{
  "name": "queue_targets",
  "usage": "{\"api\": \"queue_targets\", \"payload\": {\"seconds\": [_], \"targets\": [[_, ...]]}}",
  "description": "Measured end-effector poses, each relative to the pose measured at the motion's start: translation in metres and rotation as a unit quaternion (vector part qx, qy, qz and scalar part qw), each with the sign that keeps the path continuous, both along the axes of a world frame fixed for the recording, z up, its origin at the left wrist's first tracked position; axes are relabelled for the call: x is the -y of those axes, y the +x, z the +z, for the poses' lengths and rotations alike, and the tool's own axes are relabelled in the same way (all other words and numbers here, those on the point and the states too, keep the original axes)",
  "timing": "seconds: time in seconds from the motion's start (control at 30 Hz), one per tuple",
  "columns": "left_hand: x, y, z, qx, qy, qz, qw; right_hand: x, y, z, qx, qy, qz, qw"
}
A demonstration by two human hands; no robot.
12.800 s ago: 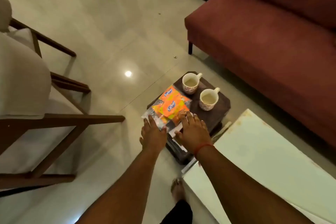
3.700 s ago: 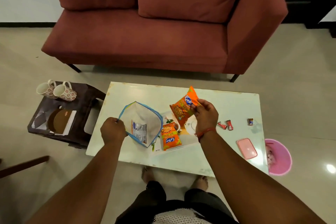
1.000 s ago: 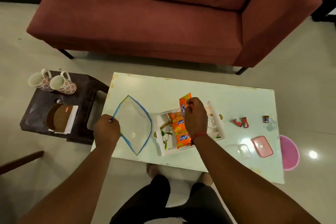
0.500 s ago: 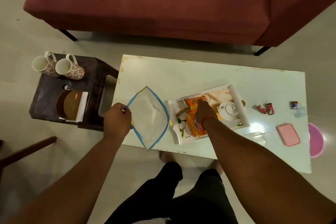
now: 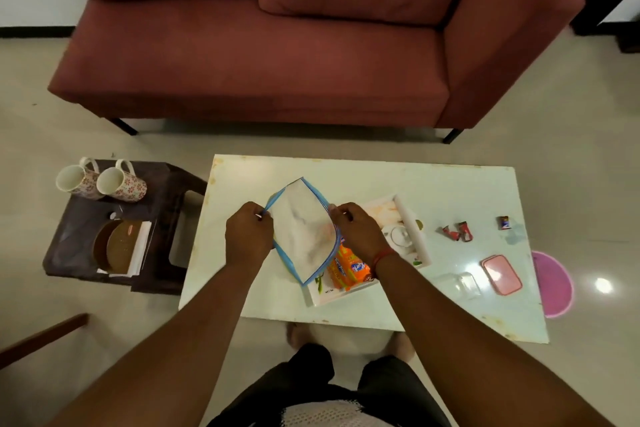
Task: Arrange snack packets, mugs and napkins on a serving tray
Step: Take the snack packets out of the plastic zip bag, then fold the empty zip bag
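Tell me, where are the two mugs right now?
Both floral mugs stand side by side on the dark side table, left of the white coffee table, not yet on the tray.

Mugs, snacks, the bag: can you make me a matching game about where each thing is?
Things:
1. two flowered mugs
2. orange snack packets
3. clear zip bag
4. pink lid

Places:
A. held by both hands
B. on the white tray
C. on the dark side stool
D. bare tabletop, right end

Pairs: 1-C, 2-B, 3-A, 4-D
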State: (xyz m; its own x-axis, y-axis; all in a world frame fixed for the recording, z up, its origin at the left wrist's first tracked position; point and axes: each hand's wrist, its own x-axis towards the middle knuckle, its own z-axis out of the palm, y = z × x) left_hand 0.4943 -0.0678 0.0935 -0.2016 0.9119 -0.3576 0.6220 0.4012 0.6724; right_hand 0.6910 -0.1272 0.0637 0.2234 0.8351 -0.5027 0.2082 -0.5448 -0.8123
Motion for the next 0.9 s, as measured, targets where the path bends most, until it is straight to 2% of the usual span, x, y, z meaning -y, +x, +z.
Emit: {"api": "queue_targets", "payload": {"seconds": [0.17,0.3,0.43,0.57,0.73,0.83,0.9], "targets": [[0.007,0.066,0.038,0.017,0.035,-0.006,0.999,0.006,0.033,0.04,0.134,0.061,0.034,0.988],[0.02,0.119,0.059,0.05,0.021,-0.039,0.998,0.004,0.063,0.075,0.212,0.118,0.047,0.969],[0.035,0.166,0.077,0.117,0.016,-0.066,0.991,0.003,0.087,0.102,0.24,0.163,0.078,0.954],[0.041,0.195,0.099,0.229,-0.012,-0.059,0.972,0.007,0.105,0.12,0.237,0.177,0.084,0.951],[0.033,0.202,0.122,0.317,-0.051,-0.06,0.945,0.012,0.118,0.136,0.305,0.218,0.113,0.92],[0.025,0.2,0.128,0.314,-0.05,-0.089,0.944,0.014,0.122,0.146,0.372,0.226,0.1,0.895],[0.014,0.193,0.128,0.247,0.017,-0.095,0.964,0.011,0.126,0.154,0.388,0.235,0.089,0.887]]}}
